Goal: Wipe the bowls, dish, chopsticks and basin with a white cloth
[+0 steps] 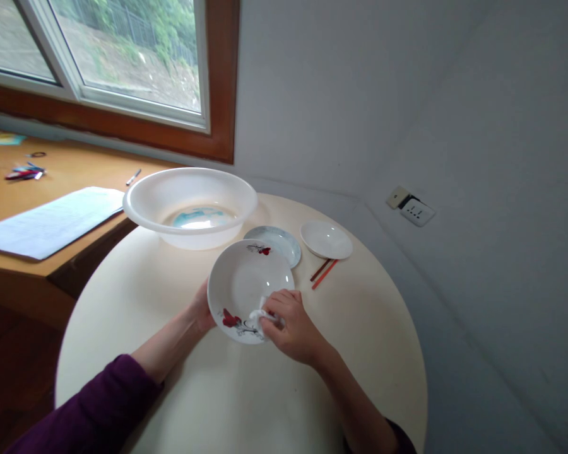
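Note:
My left hand (204, 307) grips a white plate (243, 277) with red flowers by its left side; most of its fingers are hidden behind the plate. The plate is tilted toward me above the table. In my right hand (291, 325) is a crumpled white tissue or cloth (260, 317), pressed to the plate's lower right rim beside a flower. Partly covered by the held plate, a bluish-grey plate (284, 243) lies on the table beyond it. To its right sits a plain white shallow bowl (326, 239), with a pair of reddish-brown chopsticks (325, 272) just in front.
A large translucent basin (189, 233) stands at the back left of the round table (227, 403). Left of it, a wooden desk (76, 161) carries papers (57, 217), a pen (133, 176) and several small items. A wall socket (416, 211) is at the right.

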`<act>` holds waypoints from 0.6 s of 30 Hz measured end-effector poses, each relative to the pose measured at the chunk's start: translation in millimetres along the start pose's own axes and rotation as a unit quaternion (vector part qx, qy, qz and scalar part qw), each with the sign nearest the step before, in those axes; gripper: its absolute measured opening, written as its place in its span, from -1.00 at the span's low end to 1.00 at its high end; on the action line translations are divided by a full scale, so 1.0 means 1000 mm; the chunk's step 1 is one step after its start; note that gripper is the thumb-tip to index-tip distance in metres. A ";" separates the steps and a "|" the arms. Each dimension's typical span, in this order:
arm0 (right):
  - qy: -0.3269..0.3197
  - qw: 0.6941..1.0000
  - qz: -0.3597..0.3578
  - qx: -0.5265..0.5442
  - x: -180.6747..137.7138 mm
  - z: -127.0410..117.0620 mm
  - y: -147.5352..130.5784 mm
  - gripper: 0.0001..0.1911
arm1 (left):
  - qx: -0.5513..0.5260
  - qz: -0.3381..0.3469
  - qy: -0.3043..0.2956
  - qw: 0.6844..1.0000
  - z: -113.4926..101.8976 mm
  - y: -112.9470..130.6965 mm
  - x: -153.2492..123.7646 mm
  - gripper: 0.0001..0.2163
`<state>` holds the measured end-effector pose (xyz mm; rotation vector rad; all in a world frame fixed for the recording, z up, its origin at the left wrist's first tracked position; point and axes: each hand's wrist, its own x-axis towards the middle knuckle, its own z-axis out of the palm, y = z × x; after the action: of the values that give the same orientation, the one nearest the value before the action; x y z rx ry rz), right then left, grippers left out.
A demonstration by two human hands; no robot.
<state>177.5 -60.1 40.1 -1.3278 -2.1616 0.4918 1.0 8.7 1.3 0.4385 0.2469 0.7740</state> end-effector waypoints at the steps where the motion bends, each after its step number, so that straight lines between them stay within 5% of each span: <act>1: -0.007 0.999 -0.003 0.048 -0.001 -0.002 0.000 -0.80 | 0.000 0.001 0.004 1.000 0.000 0.000 0.000 -0.78; 5: 0.016 0.960 0.025 0.279 -0.005 -0.009 0.006 -0.76 | -0.006 0.003 0.033 0.999 0.003 0.002 -0.001 -0.76; 9: 0.135 0.862 0.113 0.475 -0.005 -0.012 0.016 -0.75 | -0.009 0.008 0.060 0.998 0.006 0.005 -0.005 -0.76; 13: 0.279 0.779 0.172 0.535 0.000 -0.012 0.023 -0.70 | -0.009 0.012 0.078 0.997 0.002 0.007 -0.009 -0.71; 18: 0.347 0.751 0.208 0.521 0.004 -0.009 0.031 -0.67 | -0.020 0.033 0.074 0.997 -0.004 0.008 -0.008 -0.71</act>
<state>203.2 -43.0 30.8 -1.0194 -0.6900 0.9828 -11.2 9.2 2.5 0.3538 0.3555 0.8768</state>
